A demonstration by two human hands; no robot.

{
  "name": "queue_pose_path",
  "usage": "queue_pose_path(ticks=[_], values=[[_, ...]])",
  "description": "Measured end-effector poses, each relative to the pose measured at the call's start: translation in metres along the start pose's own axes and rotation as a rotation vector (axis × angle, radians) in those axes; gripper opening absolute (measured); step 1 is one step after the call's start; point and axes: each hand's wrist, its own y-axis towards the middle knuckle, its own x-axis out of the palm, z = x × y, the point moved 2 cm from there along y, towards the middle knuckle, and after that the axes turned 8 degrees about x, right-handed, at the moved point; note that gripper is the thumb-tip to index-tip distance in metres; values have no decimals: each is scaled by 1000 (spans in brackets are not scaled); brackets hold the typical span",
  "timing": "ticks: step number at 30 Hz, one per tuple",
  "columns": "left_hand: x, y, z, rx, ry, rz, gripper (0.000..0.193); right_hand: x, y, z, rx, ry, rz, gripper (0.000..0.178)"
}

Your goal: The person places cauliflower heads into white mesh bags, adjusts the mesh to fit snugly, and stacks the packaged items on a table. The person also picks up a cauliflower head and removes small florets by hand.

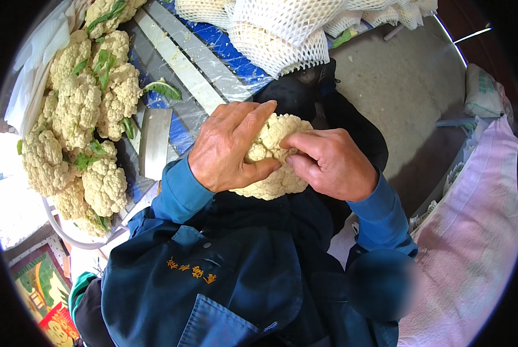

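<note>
A pale cream cauliflower [279, 179] rests at my lap, between my two hands. My left hand [229, 144] wraps its left side, fingers over the top and thumb across the front, and steadies it. From the right, my right hand [331, 162] bends its fingers into a pinch against the florets. Whatever lies between those fingertips is too small or hidden to tell. The cauliflower's underside is out of sight.
Several cauliflowers [77, 110] with leaf bits are heaped at the left on a slatted table [181, 49]. Beside them lies a flat, blade-like metal piece [155, 141]. White foam net sleeves [279, 37] wrap more heads at the far edge. A pink sack [473, 231] stands right.
</note>
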Motion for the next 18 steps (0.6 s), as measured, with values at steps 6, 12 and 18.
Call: queue_pose_path(ticks=[6,12,18], values=[[-1,4,2,-26,-2,-44,84,-2,2,2,7,71,-3,10],[-2,4,2,-14,9,-81,82,-4,3,5,28,66,-39,13],[-1,4,2,19,18,-65,79,-4,9,10,75,187,-95,9]])
